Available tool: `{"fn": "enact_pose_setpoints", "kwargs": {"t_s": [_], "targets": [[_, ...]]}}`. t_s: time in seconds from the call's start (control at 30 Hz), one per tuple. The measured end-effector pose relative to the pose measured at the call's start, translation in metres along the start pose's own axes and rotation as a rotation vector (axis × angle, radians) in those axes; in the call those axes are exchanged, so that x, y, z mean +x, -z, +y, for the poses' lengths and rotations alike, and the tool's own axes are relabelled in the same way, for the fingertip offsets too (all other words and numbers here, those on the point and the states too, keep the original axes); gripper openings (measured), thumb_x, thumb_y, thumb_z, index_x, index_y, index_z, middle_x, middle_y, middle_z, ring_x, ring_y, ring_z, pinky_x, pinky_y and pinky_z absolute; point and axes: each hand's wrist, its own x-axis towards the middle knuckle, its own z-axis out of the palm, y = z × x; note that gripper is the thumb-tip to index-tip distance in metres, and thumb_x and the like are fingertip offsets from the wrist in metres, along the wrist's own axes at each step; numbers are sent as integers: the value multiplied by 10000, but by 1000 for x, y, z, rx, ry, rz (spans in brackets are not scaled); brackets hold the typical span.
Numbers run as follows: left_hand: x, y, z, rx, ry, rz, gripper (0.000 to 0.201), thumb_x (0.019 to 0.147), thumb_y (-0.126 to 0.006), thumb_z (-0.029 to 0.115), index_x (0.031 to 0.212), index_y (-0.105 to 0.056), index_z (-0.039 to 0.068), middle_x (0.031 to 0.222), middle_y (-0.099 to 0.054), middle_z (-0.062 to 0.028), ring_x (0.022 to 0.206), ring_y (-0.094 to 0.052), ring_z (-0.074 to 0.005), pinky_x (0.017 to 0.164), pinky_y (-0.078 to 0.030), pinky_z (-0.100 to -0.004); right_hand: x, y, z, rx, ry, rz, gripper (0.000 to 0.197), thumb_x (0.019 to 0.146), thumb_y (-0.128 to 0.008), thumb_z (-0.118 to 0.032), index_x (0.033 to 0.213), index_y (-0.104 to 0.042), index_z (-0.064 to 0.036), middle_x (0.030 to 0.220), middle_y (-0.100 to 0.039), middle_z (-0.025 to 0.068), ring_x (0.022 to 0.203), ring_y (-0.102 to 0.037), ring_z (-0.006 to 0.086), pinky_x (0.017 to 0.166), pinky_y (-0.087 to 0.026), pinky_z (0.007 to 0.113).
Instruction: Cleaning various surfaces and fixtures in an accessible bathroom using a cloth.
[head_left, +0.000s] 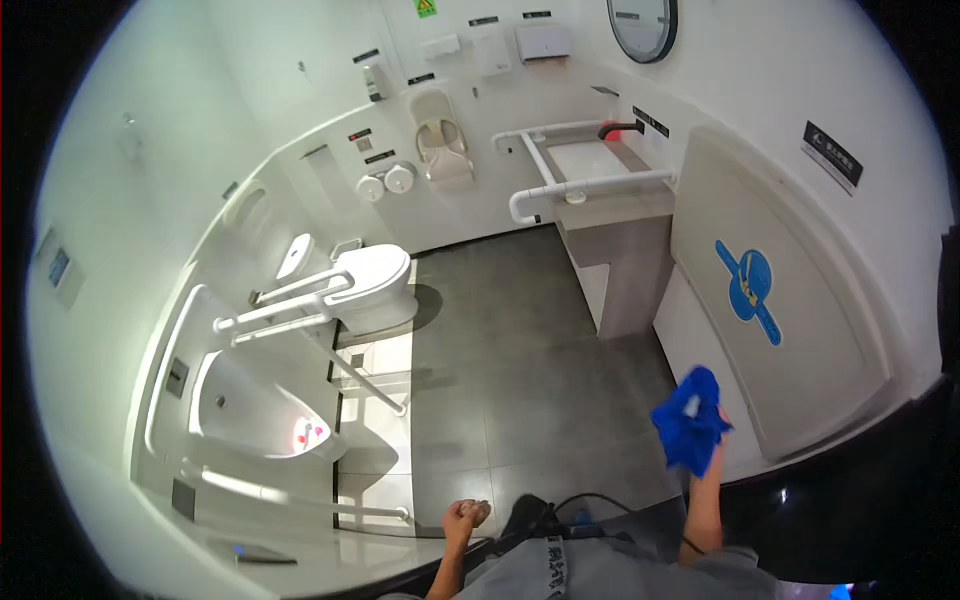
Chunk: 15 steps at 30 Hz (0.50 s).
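Observation:
A blue cloth (pixel 688 425) hangs bunched from my right hand (pixel 721 428), which is mostly covered by it. That arm stretches forward at the lower right, near the folded beige baby changing table (pixel 800 330) on the right wall. My left hand (pixel 463 520) is low at the bottom middle, above the tiled floor, with its fingers curled closed. Something small and greyish shows at its fingers, too small to name.
A white toilet (pixel 372 275) and a urinal (pixel 255 410) with white grab rails (pixel 285 322) line the left side. Ahead right stands a washbasin counter (pixel 620 210) with a rail and a dark tap (pixel 620 128). A folding child seat (pixel 440 140) hangs on the far wall. Dark tiles (pixel 520 300) cover the floor.

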Motion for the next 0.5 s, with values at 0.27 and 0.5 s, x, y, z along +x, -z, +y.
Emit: {"fn": "enact_pose_setpoints", "kwargs": {"t_s": [0.27, 0.5], "targets": [[170, -2, 20, -271, 227, 102, 150, 750, -680, 150, 799, -596, 36, 721, -583, -16, 630, -520, -104, 558, -446, -261, 240, -8, 65, -1, -46, 54, 450, 792, -557, -211, 1195, -486, -23, 1023, -590, 115, 889, -579, 230, 803, -479, 352], [387, 12, 141, -85, 21, 34, 182, 771, -665, 114, 904, -603, 7, 786, -609, -35, 690, -569, -109, 640, -480, -244, 412, -78, 97, -663, 488, 623, 559, 725, -575, 1, 1262, -421, -13, 1101, -540, 131, 991, -544, 252, 871, -437, 349]]}}
